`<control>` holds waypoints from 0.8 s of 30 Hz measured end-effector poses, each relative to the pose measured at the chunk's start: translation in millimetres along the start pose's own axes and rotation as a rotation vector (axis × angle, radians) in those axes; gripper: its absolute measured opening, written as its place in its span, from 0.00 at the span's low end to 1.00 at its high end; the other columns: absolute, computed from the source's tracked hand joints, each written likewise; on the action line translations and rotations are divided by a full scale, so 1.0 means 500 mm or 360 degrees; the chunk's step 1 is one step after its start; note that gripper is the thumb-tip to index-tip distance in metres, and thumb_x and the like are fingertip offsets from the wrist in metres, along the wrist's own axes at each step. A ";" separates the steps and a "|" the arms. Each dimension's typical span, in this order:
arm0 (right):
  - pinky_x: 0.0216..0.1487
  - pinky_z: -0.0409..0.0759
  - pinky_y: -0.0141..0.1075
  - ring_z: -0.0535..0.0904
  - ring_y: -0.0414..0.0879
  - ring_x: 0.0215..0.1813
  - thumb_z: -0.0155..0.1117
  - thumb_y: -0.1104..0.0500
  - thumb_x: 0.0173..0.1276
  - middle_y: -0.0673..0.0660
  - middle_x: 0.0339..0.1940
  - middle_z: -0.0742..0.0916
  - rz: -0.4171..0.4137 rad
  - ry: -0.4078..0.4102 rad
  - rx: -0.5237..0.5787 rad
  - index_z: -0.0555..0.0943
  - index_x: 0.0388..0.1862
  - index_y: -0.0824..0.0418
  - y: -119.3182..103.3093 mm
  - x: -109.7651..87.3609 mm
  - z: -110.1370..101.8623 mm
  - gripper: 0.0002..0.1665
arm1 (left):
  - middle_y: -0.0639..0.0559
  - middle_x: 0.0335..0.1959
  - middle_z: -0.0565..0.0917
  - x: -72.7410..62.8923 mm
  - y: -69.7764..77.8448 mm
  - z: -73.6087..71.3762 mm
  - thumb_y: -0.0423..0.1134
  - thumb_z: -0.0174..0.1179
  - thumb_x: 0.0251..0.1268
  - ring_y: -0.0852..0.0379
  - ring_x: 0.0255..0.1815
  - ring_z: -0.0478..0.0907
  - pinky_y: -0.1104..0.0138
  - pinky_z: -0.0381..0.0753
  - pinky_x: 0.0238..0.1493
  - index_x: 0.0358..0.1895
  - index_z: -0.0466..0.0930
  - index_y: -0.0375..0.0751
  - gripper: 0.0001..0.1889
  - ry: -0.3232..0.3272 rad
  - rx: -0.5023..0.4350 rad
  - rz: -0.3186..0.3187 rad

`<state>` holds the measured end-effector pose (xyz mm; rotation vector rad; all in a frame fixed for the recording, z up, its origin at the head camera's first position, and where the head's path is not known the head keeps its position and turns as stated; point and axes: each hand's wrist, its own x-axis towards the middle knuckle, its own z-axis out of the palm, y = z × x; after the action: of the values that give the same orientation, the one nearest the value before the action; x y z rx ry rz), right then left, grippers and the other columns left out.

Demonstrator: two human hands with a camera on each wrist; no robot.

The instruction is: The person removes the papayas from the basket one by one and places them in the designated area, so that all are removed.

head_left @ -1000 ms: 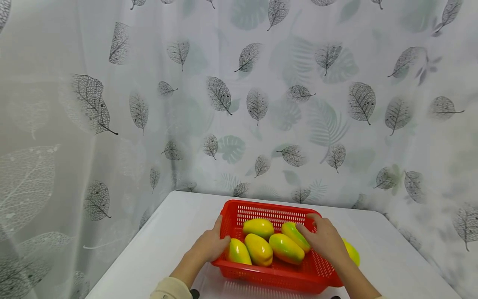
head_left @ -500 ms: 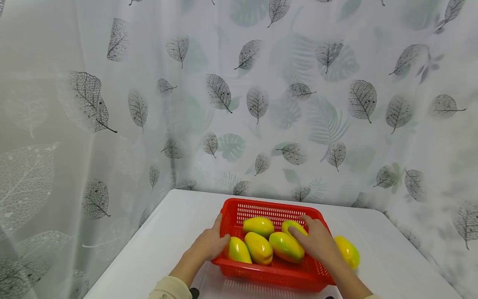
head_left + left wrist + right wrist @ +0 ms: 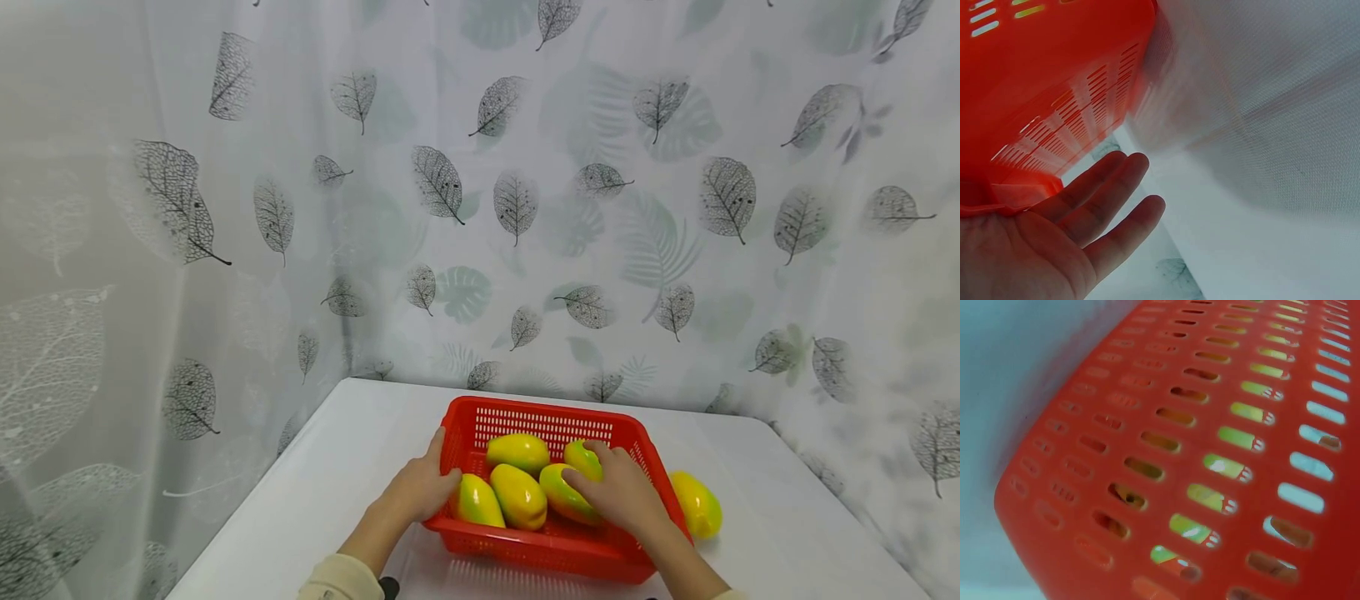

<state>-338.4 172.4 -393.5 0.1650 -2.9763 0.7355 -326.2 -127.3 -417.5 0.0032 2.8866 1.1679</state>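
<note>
A red plastic basket [image 3: 536, 546] with slotted walls stands on the white table, several yellow-green mangoes inside it. At its left side my left hand [image 3: 422, 490] holds the rim, thumb over the edge; in the left wrist view its other fingers [image 3: 1124, 234] extend outside the slotted wall. My right hand [image 3: 624, 492] reaches over the right side into the basket, fingers spread above the back right mango [image 3: 581, 457] and thumb at the front right mango [image 3: 564, 493]. The basket's wall [image 3: 1166, 456] fills the right wrist view, largely hiding that hand.
One more mango [image 3: 696, 507] lies on the white table [image 3: 780, 500], just outside the basket's right wall. A pale curtain [image 3: 480, 208] with a leaf print hangs behind the table and along its sides.
My right hand has moved left and farther in over the mangoes, exposing more of the mango outside the basket. The left hand stays at the rim.
</note>
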 end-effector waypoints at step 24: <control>0.62 0.80 0.63 0.81 0.57 0.55 0.76 0.38 0.58 0.67 0.60 0.82 -0.0035 -0.0102 0.0029 0.75 0.72 0.58 0.006 0.008 0.041 0.47 | 0.43 0.38 0.82 0.010 -0.001 -0.001 0.49 0.59 0.68 0.53 0.20 0.80 0.62 0.86 0.28 0.85 0.43 0.46 0.47 -0.0025 0.0031 -0.0032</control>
<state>-343.6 165.1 -412.5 0.2264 -3.0239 0.7693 -331.1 -127.8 -417.8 -0.0160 2.8772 1.1314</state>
